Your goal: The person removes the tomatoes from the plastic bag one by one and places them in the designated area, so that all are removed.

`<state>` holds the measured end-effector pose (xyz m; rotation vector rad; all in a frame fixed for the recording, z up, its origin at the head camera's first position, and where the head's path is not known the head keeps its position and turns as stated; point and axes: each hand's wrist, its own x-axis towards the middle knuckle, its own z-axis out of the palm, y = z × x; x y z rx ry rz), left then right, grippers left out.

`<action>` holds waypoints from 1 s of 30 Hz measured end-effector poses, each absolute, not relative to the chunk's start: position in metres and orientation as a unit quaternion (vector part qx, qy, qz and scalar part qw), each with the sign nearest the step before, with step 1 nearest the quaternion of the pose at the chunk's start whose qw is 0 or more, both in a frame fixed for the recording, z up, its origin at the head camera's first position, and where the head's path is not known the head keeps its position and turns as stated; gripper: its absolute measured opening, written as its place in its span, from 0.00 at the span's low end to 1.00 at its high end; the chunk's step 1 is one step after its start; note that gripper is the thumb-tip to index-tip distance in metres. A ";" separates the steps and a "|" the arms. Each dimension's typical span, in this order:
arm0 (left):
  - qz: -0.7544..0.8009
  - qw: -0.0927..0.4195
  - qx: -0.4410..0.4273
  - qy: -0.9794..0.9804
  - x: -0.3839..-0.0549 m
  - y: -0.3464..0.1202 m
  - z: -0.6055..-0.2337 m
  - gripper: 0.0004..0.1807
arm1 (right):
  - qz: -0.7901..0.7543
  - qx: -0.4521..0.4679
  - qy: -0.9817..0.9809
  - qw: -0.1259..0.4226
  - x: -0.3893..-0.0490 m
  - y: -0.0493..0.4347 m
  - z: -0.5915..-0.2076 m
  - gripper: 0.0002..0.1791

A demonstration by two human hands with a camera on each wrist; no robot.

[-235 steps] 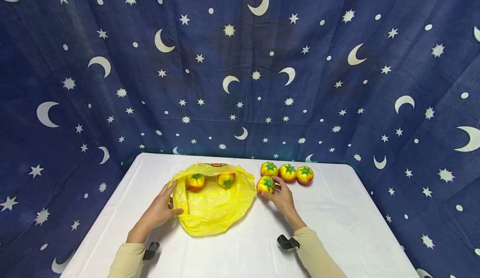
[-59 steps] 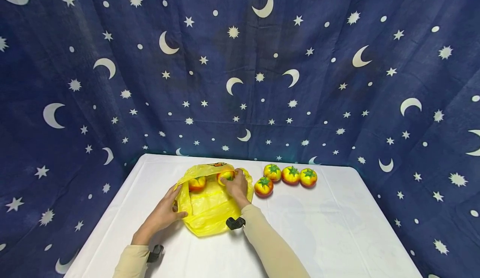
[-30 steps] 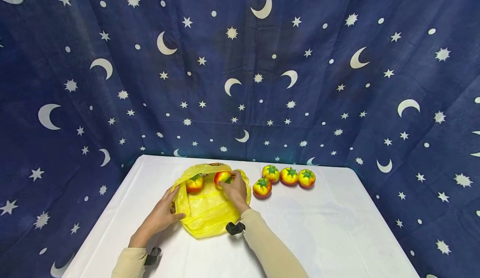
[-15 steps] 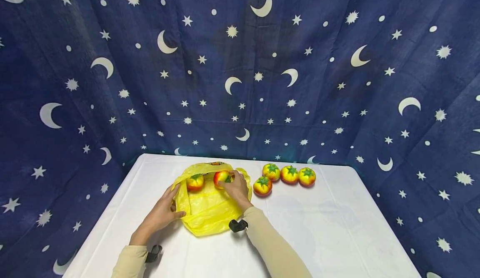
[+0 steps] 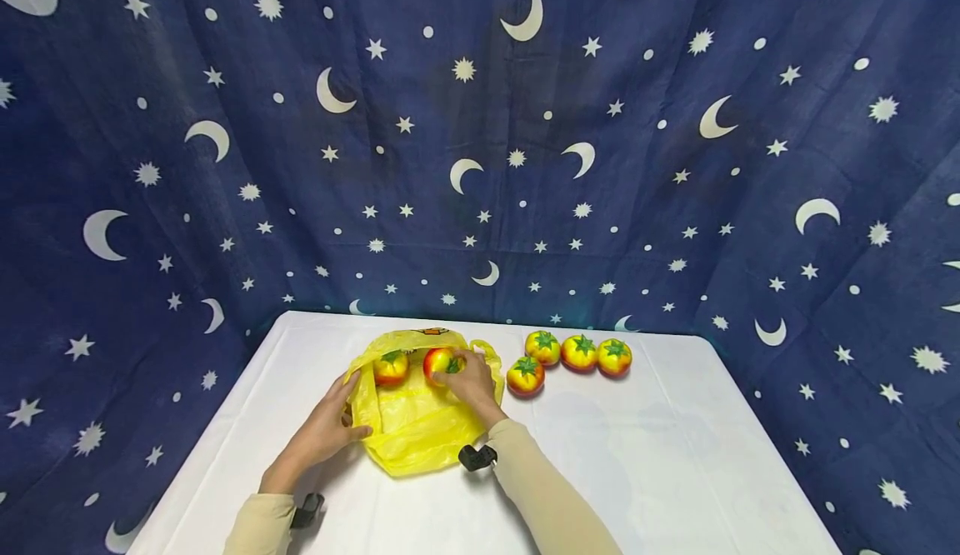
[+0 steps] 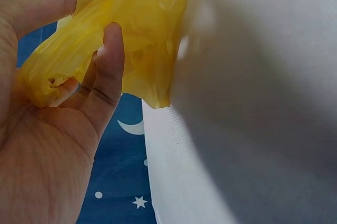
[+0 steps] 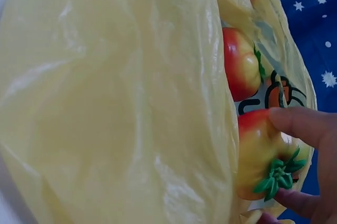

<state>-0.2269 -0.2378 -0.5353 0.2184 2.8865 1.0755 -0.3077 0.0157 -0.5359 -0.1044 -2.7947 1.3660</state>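
Observation:
A yellow plastic bag (image 5: 416, 455) lies on the table with its mouth spread open. My left hand (image 5: 318, 428) holds the bag's left edge; in the left wrist view, fingers (image 6: 109, 58) curl around the gathered plastic. Inside the mouth are two red-and-yellow tomatoes with green leafy tops. My right hand (image 5: 474, 380) reaches in and grips the right tomato (image 5: 436, 364), thumb on its red side in the right wrist view, other fingers partly hidden behind it. Left of it sits the other tomato (image 5: 391, 369), untouched.
To the right of the bag, a single tomato (image 5: 526, 377) stands near its edge, just in front of a row of three more, with the middle one (image 5: 580, 353) among them. White cloth covers the table (image 5: 645, 472). A dark blue star-patterned curtain (image 5: 420, 163) hangs behind.
Since the oldest frame, my right hand has let go of the tomato beside the bag and entered the bag. The gripped tomato has turned and shifted slightly left. My left hand stays at the bag's edge.

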 end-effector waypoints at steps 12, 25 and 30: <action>0.347 0.022 0.076 0.934 -0.224 -0.239 -0.534 0.55 | 0.503 0.000 -0.864 -0.009 -0.298 0.019 -0.525 0.37; 0.357 0.027 0.071 0.931 -0.226 -0.241 -0.535 0.56 | 0.549 0.040 -0.834 -0.044 -0.287 0.022 -0.514 0.35; 0.354 0.031 0.070 0.932 -0.225 -0.241 -0.534 0.56 | 0.564 0.049 -0.823 -0.048 -0.282 0.025 -0.511 0.35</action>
